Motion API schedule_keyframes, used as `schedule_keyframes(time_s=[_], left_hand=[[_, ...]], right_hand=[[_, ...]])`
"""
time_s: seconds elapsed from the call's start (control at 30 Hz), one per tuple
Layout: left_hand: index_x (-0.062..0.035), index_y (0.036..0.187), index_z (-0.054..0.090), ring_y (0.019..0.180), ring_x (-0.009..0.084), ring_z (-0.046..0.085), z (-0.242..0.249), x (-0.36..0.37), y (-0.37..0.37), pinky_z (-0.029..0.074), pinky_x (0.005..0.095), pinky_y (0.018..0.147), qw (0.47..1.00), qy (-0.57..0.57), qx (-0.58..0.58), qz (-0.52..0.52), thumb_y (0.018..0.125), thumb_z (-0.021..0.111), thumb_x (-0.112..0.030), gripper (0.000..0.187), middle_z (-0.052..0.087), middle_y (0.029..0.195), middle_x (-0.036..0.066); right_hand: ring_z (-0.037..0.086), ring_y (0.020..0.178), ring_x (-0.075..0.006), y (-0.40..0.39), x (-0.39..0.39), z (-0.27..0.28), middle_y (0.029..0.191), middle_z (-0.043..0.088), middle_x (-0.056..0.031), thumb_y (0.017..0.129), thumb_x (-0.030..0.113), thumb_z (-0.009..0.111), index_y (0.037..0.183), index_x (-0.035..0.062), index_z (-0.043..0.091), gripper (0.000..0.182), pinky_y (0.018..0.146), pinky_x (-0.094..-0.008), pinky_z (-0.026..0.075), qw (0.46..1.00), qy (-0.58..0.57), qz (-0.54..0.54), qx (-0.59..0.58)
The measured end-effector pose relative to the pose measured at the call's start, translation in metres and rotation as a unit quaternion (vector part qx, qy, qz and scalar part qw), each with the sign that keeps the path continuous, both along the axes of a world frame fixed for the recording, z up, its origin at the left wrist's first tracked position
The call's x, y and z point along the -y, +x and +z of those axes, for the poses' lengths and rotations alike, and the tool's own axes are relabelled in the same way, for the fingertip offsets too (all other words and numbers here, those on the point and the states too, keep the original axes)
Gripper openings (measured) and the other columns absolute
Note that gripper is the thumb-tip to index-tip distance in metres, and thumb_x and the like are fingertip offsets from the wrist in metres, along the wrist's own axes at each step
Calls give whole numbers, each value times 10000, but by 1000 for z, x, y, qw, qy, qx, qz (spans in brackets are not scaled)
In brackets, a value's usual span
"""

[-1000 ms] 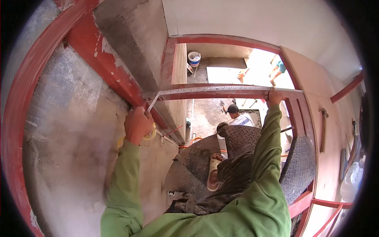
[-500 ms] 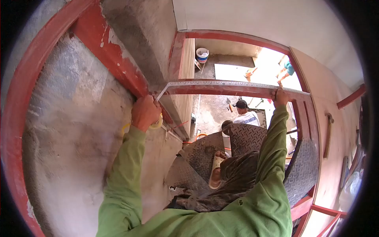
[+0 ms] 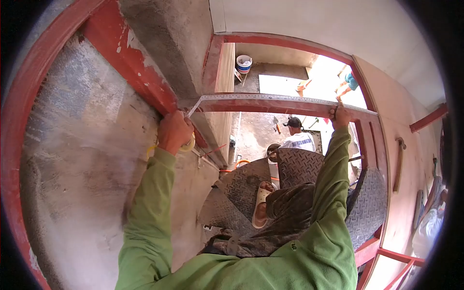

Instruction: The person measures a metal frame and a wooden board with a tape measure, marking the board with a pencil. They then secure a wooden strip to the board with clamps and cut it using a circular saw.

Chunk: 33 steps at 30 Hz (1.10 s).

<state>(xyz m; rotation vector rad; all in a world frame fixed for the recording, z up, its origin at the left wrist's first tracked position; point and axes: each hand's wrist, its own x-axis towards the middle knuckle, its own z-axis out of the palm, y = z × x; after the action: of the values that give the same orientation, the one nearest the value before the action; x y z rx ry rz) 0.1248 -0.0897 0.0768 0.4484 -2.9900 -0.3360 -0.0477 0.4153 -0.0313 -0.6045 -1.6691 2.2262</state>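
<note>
Tape measure lies along a red beam, upper centre; left of centre, the left hand grasps it, fingers clenched; upper right, the right hand touches it, grip unclear.

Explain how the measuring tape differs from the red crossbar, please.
The measuring tape is pale with printed marks; the red crossbar has none. The tape is thin, the crossbar thicker. The tape bends toward the left hand; the crossbar has no such bend. Both run past the right hand.

The person's left arm and right arm stretch forward, the left hand clenched, the right hand partly curled.
</note>
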Motion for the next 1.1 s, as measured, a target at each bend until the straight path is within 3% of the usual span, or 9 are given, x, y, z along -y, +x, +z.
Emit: schedule_keyframes(time_s=[0.17, 0.23, 0.53, 1.1], left_hand=[[14, 837, 628, 829, 430, 620, -6, 4, -8, 501, 486, 736, 1000, -17, -7, -15, 820, 546, -224, 252, 633, 851, 269], [16, 833, 626, 826, 432, 620, -8, 6, -10, 502, 484, 735, 1000, -19, -3, -17, 819, 547, -223, 252, 633, 849, 269], [40, 845, 638, 849, 421, 625, -7, 7, -13, 506, 474, 753, 1000, -8, 7, -17, 816, 544, -211, 270, 635, 871, 279], [33, 822, 630, 848, 420, 626, -11, 15, -18, 504, 468, 745, 999, -22, -9, -22, 813, 557, -218, 262, 635, 862, 275]], right_hand=[[488, 498, -117, 3, -1, 1, 705, 555, -57, 964, 233, 484, 914, 28, 553, 222, 379, -237, 361, 1000, -7, 20, 5], [491, 459, -132, 6, 6, 7, 643, 554, -74, 955, 197, 459, 798, 10, 521, 252, 355, -234, 371, 1000, 9, -7, -4], [501, 469, -135, -1, -3, -2, 658, 567, -89, 958, 162, 432, 859, -2, 512, 207, 364, -234, 383, 999, -14, 36, -21], [498, 502, -138, 1, 0, 3, 693, 568, -86, 962, 161, 438, 885, -20, 523, 215, 384, -247, 354, 1000, -8, 20, 12]])
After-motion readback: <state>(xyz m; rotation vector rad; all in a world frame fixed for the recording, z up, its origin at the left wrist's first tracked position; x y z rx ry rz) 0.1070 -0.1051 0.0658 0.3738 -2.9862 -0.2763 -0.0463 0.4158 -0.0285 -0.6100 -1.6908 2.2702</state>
